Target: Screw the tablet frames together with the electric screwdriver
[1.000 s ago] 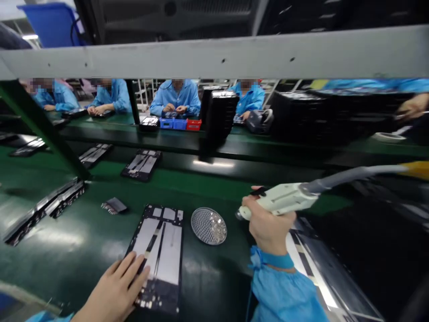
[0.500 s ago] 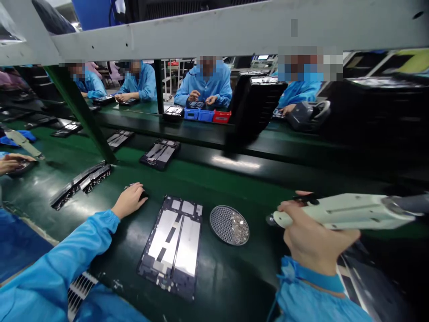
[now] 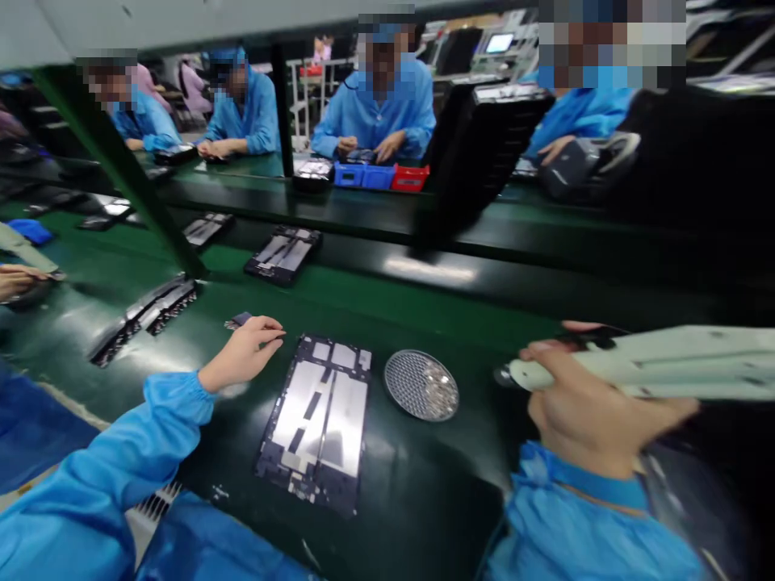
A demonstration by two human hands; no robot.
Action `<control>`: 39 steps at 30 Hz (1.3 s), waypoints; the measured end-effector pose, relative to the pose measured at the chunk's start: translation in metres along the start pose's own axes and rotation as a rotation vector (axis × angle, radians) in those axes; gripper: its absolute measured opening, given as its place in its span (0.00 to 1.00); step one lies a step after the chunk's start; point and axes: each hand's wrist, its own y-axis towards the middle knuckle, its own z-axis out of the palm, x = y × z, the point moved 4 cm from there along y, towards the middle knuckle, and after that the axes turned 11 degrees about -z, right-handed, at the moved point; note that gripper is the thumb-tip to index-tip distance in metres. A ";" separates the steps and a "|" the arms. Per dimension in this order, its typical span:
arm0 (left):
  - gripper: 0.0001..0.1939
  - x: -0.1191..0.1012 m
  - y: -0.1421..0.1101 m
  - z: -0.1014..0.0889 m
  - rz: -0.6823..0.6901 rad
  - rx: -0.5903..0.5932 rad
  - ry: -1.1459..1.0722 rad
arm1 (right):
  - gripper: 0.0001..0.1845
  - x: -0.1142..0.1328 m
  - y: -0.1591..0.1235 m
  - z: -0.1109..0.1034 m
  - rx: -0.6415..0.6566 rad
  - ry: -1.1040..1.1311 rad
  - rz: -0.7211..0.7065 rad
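Silvery battery faces point(image 3: 346, 415) gleam inside the black-edged tablet chassis point(image 3: 313, 424), lying flat on the dark green worktop point(image 3: 436, 492), open side up, between the two hands. Just off its upper left corner hovers the left hand point(image 3: 242, 355), thumb and fingertips nearly meeting; whether a tiny part sits in that pinch, I cannot tell. Good handling here looks like a light touch at the frame edges, no pressing on those shiny faces! Partly behind that hand, a small dark component point(image 3: 240, 319) rests on the worktop, so the sleeve point(image 3: 121, 460) wants to swing wide of it. Just right of the chassis sits a round dimpled dish point(image 3: 403, 379) of tiny shiny pieces, probably screws point(image 3: 441, 390); one knock could scatter them. And further right, the right hand point(image 3: 581, 399) is wrapped round a pale green electric screwdriver point(image 3: 678, 363), nearly level, nose clear of dish and chassis. Smart to keep it off whenever the left fingers are close, and square to any screw it meets.
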 end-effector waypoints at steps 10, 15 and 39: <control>0.12 -0.078 0.064 0.095 0.072 0.173 -0.361 | 0.13 -0.004 0.000 0.000 0.158 -0.059 -0.066; 0.04 -0.080 0.073 0.115 0.167 0.220 -0.338 | 0.13 -0.007 0.001 -0.001 0.216 -0.071 -0.085; 0.22 -0.083 0.039 0.118 0.568 0.152 0.320 | 0.19 -0.034 -0.002 -0.001 0.259 -0.139 0.007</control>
